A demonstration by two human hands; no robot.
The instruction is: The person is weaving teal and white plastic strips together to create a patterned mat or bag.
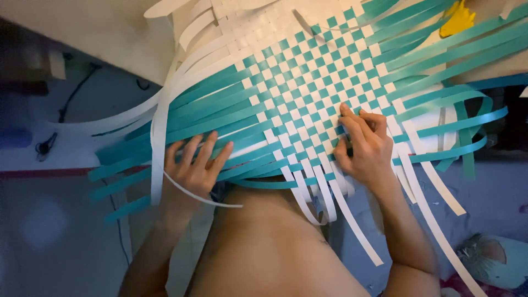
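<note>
Right hand [366, 146] fingertips pinched together on the edge of the woven mat [308, 82], teal and white strips in a checkerboard, resting on the person's lap. Left hand [192, 165] lies spread flat on the loose teal strips [209, 110] beside it; white strip ends [330, 203] dangle just below the pinch.

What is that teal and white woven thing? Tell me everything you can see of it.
The woven mat is a flat checkerboard of teal and white strips, seemingly thin plastic or paper. Its middle is tightly plaited; loose strip ends fan out and curl at every edge. It lies tilted over the person's lap. The left hand presses loose teal strips; the right hand pinches the weave's lower edge.
</note>
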